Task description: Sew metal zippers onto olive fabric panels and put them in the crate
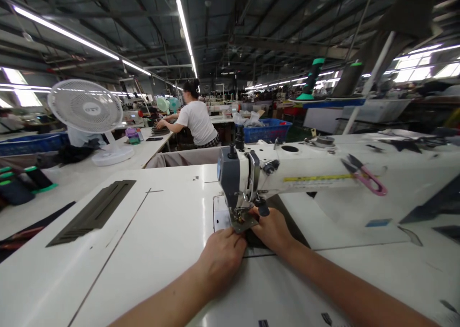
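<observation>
A white sewing machine (pixel 312 169) with a dark head cover stands in front of me. Under its needle area lies a dark olive fabric piece (pixel 293 224), spreading to the right beneath the arm. My left hand (pixel 224 253) is closed at the fabric's near left edge, just in front of the presser foot, its fingertips partly hidden. My right hand (pixel 271 226) rests over the fabric right beside the needle, fingers bent and closed on it. The metal plate (pixel 246 223) by the foot sits between both hands.
Stacked olive fabric strips (pixel 95 212) lie on the table's left. Pink-handled scissors (pixel 370 178) rest against the machine arm. A white fan (pixel 86 109) and thread cones (pixel 16 190) stand further left. Beyond, a person (pixel 199 121) in a white shirt works near a blue crate (pixel 268 130).
</observation>
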`<state>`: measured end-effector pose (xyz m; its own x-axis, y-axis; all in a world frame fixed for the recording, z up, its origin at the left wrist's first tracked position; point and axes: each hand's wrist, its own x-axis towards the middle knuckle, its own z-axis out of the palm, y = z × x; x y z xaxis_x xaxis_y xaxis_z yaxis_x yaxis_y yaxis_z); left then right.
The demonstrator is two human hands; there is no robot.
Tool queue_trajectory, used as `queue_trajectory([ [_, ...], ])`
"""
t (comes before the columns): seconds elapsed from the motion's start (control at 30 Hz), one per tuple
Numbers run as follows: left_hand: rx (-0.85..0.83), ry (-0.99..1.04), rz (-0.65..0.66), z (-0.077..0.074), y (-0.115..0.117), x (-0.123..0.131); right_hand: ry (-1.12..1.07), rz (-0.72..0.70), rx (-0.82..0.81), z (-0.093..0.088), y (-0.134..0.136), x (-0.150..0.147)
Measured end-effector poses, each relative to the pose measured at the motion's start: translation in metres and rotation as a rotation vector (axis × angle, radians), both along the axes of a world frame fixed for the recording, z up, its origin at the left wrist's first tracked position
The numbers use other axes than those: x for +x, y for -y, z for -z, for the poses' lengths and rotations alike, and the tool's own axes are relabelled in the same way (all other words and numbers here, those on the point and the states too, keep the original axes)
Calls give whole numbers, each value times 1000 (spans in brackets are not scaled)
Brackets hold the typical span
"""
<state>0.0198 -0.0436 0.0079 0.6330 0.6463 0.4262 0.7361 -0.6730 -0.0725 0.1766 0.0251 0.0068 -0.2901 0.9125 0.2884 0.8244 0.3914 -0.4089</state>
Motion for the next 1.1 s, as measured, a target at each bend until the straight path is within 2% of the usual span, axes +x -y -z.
queue_trajectory([
  [0.33, -16, -98, -4, -5, 0, 2, 131, 167, 5, 0, 7, -8],
  [0.67, -36, -108, -7, -2, -2, 1, 113, 290, -26, -1, 9, -18],
  [0.73, -33, -109, -9, -3, -1, 2, 97, 285, -30, -2, 9, -18],
  [0.93, -4, -107, -8, -6, 2, 3, 51, 147, -60, -4, 4, -6],
  [1.1, -11, -103, 9, -5, 1, 1, 91, 229, -76, -1, -2, -11],
])
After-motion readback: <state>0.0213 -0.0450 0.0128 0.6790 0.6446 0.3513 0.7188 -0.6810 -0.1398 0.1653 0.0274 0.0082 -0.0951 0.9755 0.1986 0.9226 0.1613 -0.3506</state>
